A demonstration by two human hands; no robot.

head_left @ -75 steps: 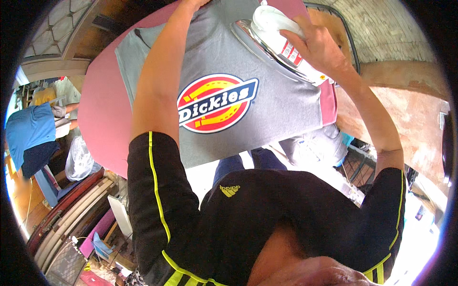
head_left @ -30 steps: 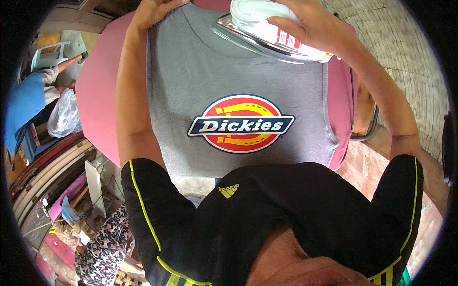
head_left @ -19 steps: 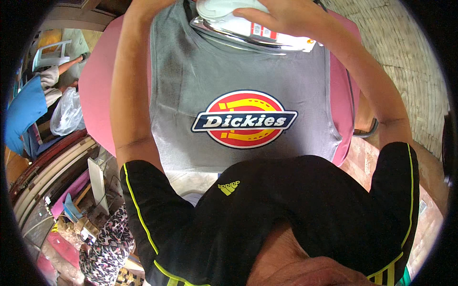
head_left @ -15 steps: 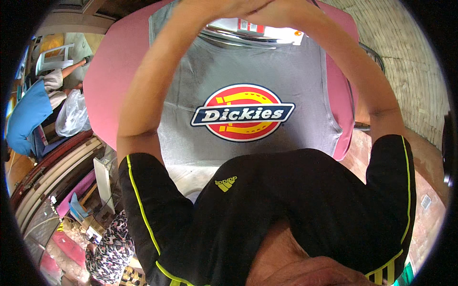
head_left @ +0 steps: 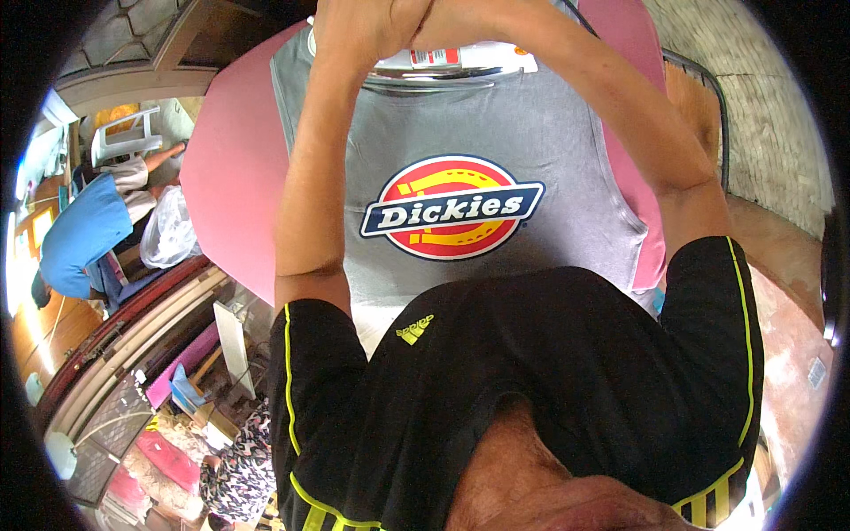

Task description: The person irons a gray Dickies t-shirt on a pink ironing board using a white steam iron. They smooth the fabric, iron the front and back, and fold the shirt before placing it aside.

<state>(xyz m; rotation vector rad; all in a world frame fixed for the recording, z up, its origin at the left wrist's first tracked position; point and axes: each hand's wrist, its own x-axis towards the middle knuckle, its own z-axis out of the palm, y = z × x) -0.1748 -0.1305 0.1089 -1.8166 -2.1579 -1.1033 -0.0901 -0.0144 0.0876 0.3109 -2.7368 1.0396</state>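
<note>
Left hand [head_left: 365, 28] and right hand [head_left: 465, 21] overlap, partly blocking a white-and-chrome iron [head_left: 469, 64] on a grey sleeveless shirt [head_left: 496, 128] over a pink cloth-covered table [head_left: 239, 168]; finger grip cannot be told. Leftward lies a translucent plastic bag [head_left: 170, 232].

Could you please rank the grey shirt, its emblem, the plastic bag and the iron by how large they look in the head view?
1. Grey shirt
2. Emblem
3. Plastic bag
Unranked: iron; much of it is hidden, so its place is unsure.
</note>
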